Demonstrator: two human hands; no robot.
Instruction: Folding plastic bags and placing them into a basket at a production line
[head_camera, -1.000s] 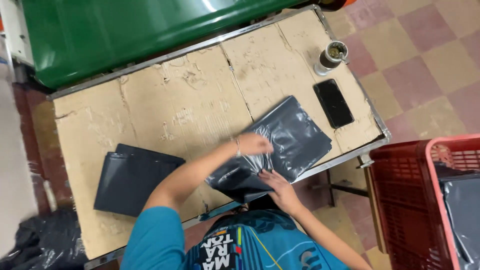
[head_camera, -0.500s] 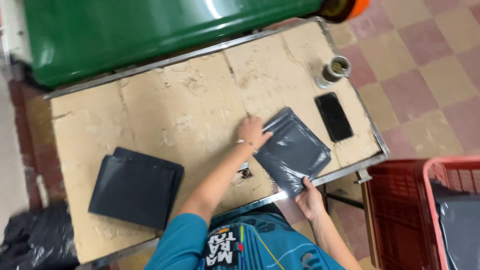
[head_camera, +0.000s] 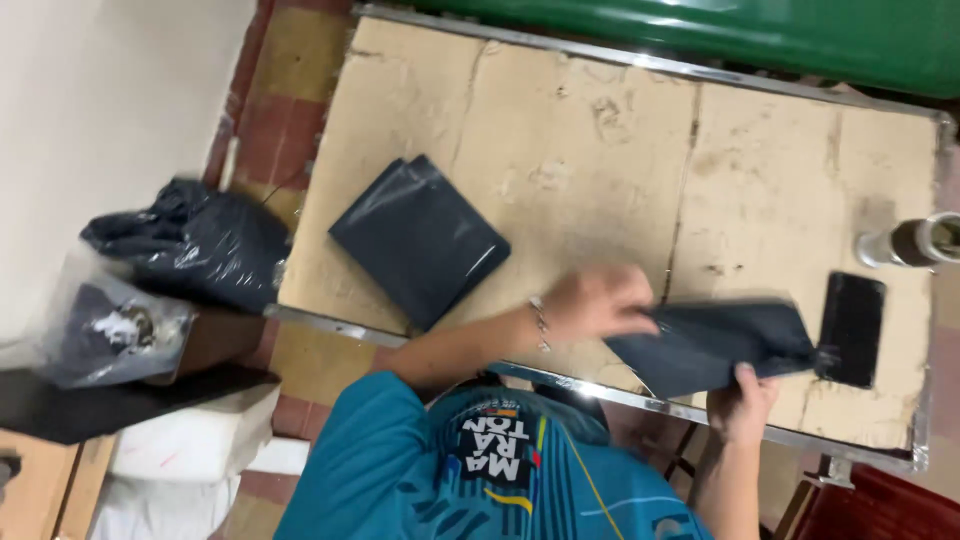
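fingers (head_camera: 640, 322) of the left hand (head_camera: 598, 303) curl onto the near end of a dark plastic-wrapped packet (head_camera: 712, 343), pinching its left edge, though the blur keeps the exact grip from showing clearly. left of the table (head_camera: 600, 140), on the tiled floor beside the wall, sits a crumpled black bag (head_camera: 190, 245) and, just below it, a clear bag with dark contents (head_camera: 105, 330) resting on a brown box. on the table's left part, close to the near edge, lies a stack of flat dark packets (head_camera: 420, 238), tilted like a diamond and well apart from both hands. the left forearm reaches from the teal shirt (head_camera: 480, 480) across the near metal rim. the packet being held lies over the near edge toward the right side, long and slanted, partly past the rim. the right hand (head_camera: 742, 400) grips it from below at its near right side, fingers wrapped up around the edge. just right of the packet, nearly touching its end, a black phone (head_camera: 851, 329) lies flat near the right edge. beyond it, at the right edge, stands a roll of tape (head_camera: 915, 243). a green bin (head_camera: 760, 40) runs along the far edge.
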